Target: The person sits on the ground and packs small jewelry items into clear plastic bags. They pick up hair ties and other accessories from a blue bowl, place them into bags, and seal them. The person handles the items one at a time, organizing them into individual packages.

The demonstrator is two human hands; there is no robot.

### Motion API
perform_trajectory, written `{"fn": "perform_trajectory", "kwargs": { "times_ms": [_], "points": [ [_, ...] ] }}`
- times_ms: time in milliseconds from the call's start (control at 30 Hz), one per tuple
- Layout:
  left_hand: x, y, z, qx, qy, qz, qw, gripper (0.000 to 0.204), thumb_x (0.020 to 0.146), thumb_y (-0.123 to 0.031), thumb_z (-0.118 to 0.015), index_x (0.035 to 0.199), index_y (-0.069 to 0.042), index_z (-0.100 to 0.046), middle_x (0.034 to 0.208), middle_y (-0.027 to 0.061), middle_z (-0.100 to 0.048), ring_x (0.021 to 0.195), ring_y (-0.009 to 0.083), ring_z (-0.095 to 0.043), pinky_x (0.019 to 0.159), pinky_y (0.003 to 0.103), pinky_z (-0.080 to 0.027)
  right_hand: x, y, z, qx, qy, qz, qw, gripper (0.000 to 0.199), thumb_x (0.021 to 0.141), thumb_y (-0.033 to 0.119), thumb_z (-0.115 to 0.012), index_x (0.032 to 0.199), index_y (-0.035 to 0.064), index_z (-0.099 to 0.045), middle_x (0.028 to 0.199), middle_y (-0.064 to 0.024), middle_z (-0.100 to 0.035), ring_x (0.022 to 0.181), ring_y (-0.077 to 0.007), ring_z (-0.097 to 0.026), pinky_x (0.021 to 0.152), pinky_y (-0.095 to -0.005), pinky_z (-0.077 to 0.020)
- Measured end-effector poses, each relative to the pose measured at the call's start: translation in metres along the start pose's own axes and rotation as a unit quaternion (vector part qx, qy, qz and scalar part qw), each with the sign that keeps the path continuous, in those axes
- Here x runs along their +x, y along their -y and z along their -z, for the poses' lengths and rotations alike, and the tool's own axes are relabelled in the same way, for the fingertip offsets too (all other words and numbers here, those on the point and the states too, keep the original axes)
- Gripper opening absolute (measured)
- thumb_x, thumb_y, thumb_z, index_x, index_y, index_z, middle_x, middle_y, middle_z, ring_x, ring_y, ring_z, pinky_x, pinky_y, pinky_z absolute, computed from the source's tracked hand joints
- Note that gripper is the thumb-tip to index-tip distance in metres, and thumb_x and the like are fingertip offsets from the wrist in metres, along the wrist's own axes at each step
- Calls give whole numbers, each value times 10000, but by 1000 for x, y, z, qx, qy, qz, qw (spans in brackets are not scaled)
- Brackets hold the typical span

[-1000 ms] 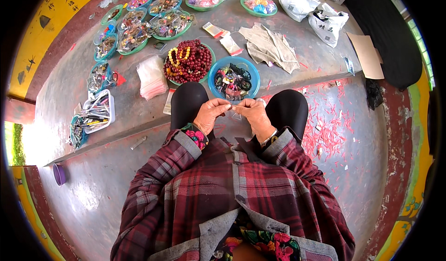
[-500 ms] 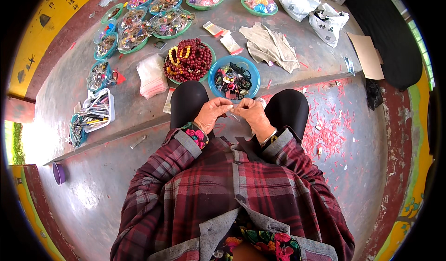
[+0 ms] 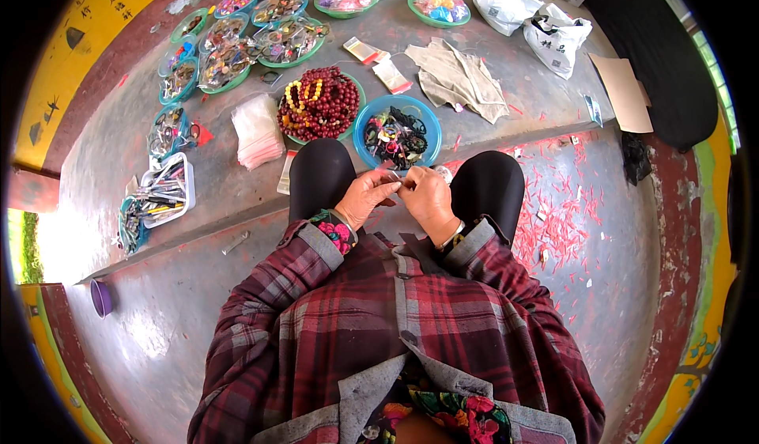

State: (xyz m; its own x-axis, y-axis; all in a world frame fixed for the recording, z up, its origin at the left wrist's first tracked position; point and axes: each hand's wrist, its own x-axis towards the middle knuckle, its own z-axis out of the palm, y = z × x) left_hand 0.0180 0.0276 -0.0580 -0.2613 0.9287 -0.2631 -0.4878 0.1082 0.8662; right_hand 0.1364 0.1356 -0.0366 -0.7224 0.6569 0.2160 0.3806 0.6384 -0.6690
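Between my knees, my left hand (image 3: 366,195) and my right hand (image 3: 428,197) meet with thumbs and fingertips pinched together. A tiny thin piece, pale with a hint of red, shows at the left fingertips; it is too small to name. Just beyond them stands a blue basin (image 3: 366,150) holding a tangle of dark cords and small colourful trinkets. To its left, a green tray (image 3: 361,98) bears a heap of dark red bead strings (image 3: 336,104) with some yellow beads. A stack of clear plastic bags (image 3: 254,128) with pink strips lies left of that.
Several trays of packed trinkets (image 3: 229,60) crowd the far left of the raised ledge. A white basket (image 3: 188,181) of pens stands left. Beige cloth (image 3: 458,76), white plastic bags (image 3: 557,41) and cardboard (image 3: 622,96) lie right. Red strips (image 3: 557,222) litter the floor.
My right hand has turned, its fingers more curled in toward the left fingertips. The left fingers have shifted slightly, and a reddish bit now shows above them.
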Motion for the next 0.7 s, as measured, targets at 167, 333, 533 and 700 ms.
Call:
{"fn": "perform_trajectory", "kwargs": {
  "times_ms": [167, 333, 533, 700],
  "points": [
    [-1, -2, -6, -45, 27, 6, 999, 374, 904, -248, -565, 1203, -40, -474, 1054, 49, -568, 975, 124, -550, 825, 285, -463, 1, 0, -2, -48, -19, 90, 995, 152, 670, 143, -665, 673, 43, -551, 687, -107, -572, 684, -323, -559, 600, -432, -438],
    [4, 9, 4, -76, 35, -4, 996, 388, 932, -251, -509, 1250, -48, -419, 1083, 61, -564, 1009, 148, -552, 865, 300, -453, -1, 7, 3, -53, 29, 115, 992, 173, 702, 204, -669, 826, 88, -639, 789, -110, -595, 748, -326, -570, 657, -446, -444],
    [5, 8, 14, -59, -33, 0, 998, 371, 944, -250, -475, 1253, -54, -419, 1098, 53, -564, 1009, 147, -557, 831, 289, -442, 1, 1, 3, 58, 71, 56, 994, 273, 683, 241, -719, 857, 48, -637, 790, -99, -593, 751, -283, -584, 665, -389, -465],
    [4, 6, 11, -11, -26, -10, 1000, 342, 944, -252, -471, 1227, -60, -462, 1085, 19, -566, 943, 105, -549, 766, 264, -421, 8, -22, -7, 210, 73, -105, 969, 262, 714, 205, -716, 847, 2, -617, 720, -71, -607, 649, -155, -563, 600, -296, -462]
  ]
}}
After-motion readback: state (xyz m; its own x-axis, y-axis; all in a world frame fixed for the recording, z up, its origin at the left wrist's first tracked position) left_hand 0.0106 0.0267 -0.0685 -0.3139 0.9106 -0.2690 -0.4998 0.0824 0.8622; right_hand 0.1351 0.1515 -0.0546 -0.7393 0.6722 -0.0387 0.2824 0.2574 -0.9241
